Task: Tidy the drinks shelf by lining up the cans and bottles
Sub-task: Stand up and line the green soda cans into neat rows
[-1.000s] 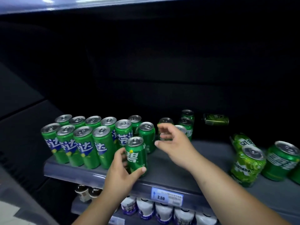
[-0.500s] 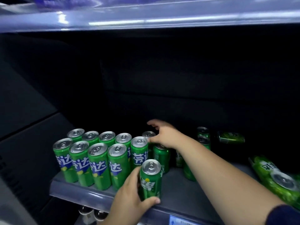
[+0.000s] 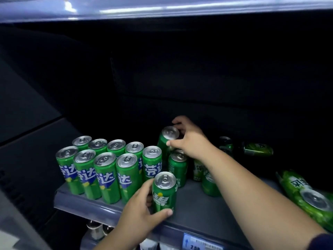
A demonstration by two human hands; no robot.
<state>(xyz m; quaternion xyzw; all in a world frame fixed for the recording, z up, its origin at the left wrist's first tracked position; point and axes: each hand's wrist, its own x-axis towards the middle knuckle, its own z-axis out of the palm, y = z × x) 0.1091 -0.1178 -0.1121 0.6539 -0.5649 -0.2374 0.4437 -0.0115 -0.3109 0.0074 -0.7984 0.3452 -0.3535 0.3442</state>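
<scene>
A grey shelf (image 3: 194, 218) runs across the lower frame. At lower centre, the left hand (image 3: 138, 213) has its fingers closed around an upright green can (image 3: 164, 192) near the shelf's front edge. Above it, at centre, the right hand (image 3: 189, 139) grips a tilted can (image 3: 166, 139) at the back. Two neat rows of cans (image 3: 104, 170) stand at left. Bare shelf lies just right of the front can; tipped cans (image 3: 306, 193) lie at far right.

A dark shelving recess, its back wall (image 3: 198, 78) black, under a pale glossy upper shelf (image 3: 180, 8).
</scene>
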